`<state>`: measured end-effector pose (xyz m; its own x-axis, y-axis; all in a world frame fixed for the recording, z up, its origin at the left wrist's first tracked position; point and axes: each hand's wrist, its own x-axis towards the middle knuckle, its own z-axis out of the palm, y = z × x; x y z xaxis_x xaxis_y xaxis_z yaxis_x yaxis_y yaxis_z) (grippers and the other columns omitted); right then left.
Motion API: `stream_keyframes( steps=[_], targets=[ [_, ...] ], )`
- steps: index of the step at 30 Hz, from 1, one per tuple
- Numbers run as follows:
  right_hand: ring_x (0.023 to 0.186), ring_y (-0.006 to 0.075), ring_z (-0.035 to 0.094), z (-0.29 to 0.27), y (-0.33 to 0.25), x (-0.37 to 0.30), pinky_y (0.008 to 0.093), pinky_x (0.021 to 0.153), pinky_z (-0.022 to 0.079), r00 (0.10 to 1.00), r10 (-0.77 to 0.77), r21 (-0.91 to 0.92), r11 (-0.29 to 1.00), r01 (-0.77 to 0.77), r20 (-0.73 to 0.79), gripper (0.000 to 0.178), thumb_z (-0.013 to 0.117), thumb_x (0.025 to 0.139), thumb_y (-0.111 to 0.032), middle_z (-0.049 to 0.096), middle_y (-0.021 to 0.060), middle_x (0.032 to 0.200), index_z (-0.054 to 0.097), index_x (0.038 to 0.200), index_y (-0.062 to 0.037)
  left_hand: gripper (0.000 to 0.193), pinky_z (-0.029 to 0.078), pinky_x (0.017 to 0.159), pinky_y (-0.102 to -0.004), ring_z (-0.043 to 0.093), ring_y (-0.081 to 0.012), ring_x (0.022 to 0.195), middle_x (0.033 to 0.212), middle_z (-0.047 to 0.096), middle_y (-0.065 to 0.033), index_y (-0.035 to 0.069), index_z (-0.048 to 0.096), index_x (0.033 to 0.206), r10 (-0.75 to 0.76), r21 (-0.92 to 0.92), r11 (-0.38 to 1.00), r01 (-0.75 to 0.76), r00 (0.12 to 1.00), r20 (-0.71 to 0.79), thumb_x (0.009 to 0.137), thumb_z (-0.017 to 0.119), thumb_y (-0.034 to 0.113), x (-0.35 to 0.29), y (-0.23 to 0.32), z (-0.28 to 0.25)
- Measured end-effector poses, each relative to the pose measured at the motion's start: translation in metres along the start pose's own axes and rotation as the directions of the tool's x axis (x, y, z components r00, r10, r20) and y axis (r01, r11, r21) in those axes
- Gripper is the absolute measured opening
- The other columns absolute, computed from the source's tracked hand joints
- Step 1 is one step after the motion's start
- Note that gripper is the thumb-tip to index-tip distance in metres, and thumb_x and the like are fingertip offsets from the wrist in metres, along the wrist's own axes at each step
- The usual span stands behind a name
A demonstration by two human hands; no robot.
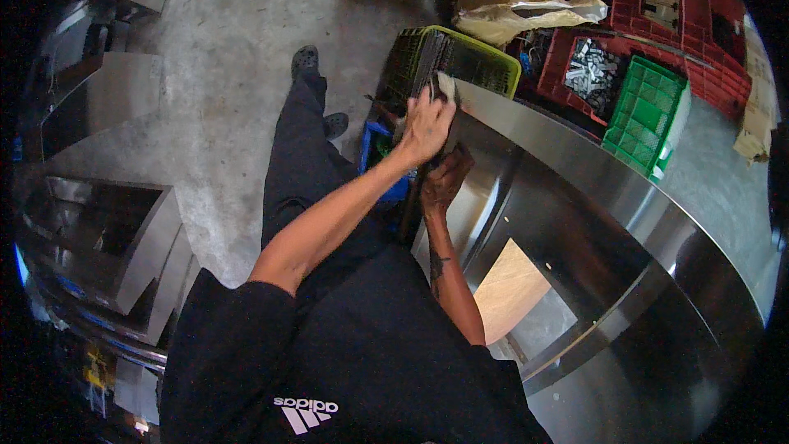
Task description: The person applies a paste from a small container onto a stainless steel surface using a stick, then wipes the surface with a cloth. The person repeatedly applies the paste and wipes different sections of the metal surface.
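Observation:
Beside me stands a large stainless steel cabinet body (567,127), open toward me, with a broad shiny rim. At its far left corner my left hand (427,125) is closed, its fingers bent round a small pale piece (445,86) that looks like a pad or folded cloth; its kind is unclear. Just below, inside that corner, my right hand (446,181) lies in shadow against the steel, fingers curled. What it grips, if anything, is hidden. A tan wooden sheet (514,284) lies within the steel body, near my right forearm.
Behind the corner stands a yellow-green crate (485,62), with a blue bin (374,144) nearer me. Farther right are a green basket (645,111), red crates (699,33) and a bin of small metal pieces (593,70). At left, another steel frame (144,255) stands on the concrete floor (222,99).

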<state>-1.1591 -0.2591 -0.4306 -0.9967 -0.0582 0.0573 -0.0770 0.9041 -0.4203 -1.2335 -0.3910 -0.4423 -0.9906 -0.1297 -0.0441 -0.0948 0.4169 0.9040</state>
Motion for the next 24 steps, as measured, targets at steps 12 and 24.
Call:
stream_keyframes(
  steps=[12,24],
  targets=[
    [0.132,0.0471,0.048,-0.001,-0.015,0.002,0.0544,0.118,0.035,0.974,0.222,0.068,0.972,-0.224,0.033,0.052,0.038,0.115,-0.038,0.055,0.0290,0.141,0.055,0.138,0.0051,0.034,0.036,0.107,-0.0608,0.052,-0.0508,0.119,0.137,0.056,-0.0317,-0.003,0.069,0.111,-0.153,-0.268,0.953,0.141,0.988,-0.025,0.108,0.054,0.028,-0.002,0.022,-0.008],
    [0.135,0.0431,0.046,-0.012,-0.013,0.002,0.0554,0.116,0.035,0.998,0.000,0.143,0.990,-0.008,0.060,0.075,0.052,0.105,-0.063,0.050,0.0250,0.144,0.052,0.144,0.0008,0.032,0.041,0.097,-0.0539,0.052,-0.0471,0.112,0.122,0.059,-0.0254,-0.003,0.071,0.111,-0.150,-0.215,0.965,0.150,0.989,0.017,0.109,0.055,0.026,-0.031,0.018,0.006]
  ],
)
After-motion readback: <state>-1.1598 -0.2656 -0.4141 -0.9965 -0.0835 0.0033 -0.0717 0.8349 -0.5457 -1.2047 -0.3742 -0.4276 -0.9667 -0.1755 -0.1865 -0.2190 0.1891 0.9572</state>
